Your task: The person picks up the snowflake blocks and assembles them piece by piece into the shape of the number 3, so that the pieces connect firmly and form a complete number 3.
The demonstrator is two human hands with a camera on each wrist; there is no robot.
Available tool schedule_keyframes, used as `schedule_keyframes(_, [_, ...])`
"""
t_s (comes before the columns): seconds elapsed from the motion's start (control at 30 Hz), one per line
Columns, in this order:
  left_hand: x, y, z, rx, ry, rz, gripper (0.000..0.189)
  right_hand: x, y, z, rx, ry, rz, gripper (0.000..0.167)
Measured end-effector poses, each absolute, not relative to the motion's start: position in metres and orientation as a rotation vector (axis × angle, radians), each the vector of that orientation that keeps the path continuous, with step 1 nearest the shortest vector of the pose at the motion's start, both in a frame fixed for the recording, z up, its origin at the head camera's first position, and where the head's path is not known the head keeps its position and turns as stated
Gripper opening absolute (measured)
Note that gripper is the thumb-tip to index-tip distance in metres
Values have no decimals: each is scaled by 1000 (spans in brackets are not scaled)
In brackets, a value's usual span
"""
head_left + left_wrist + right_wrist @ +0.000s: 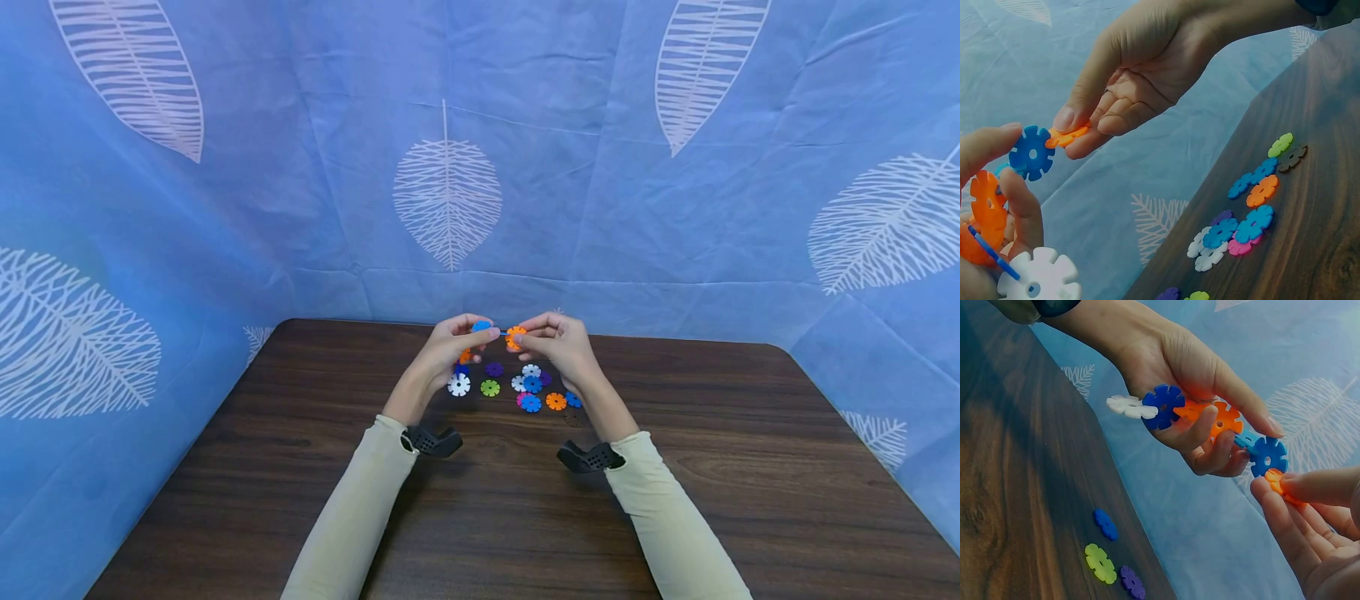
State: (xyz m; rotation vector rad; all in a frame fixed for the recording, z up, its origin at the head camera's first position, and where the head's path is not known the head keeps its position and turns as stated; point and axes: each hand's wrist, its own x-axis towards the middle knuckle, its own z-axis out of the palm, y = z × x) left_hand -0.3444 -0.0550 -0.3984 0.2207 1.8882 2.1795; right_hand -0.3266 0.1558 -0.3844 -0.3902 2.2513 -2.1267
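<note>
My left hand [444, 346] grips a chain of notched plastic discs slotted edge to edge. From its free end run a white disc [1125, 407], a dark blue disc [1163, 406], orange discs [1229, 417] partly behind the fingers, a light blue disc [1245, 440] and a blue disc [1032, 153]. Between thumb and fingertips, my right hand [561, 343] pinches a single orange disc [1067, 135]. Its edge meets a notch in the blue disc, nearly at right angles. Both hands are raised above the table, close together.
Loose discs lie on the dark wooden table [495, 517] below the hands. Among them are a green disc [490, 387], a purple disc [493, 368], an orange disc [557, 401], a brown disc [572, 419] and overlapping blue, white and pink ones. A blue leaf-print cloth [525, 208] hangs behind.
</note>
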Motion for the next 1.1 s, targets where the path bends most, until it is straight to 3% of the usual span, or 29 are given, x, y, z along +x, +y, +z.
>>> schedule_keyframes(0.33, [-344, -55, -398, 211, 1837, 2174, 27, -328, 159, -385, -393, 2256, -2111, 28])
schedule_keyframes(0.63, [-347, -58, -399, 234, 1799, 2213, 41, -327, 162, -382, -455, 2289, -2051, 29])
schedule_keyframes(1.1, [-345, -59, -396, 286, 1849, 2176, 44, -326, 167, -379, -482, 2316, -2006, 28])
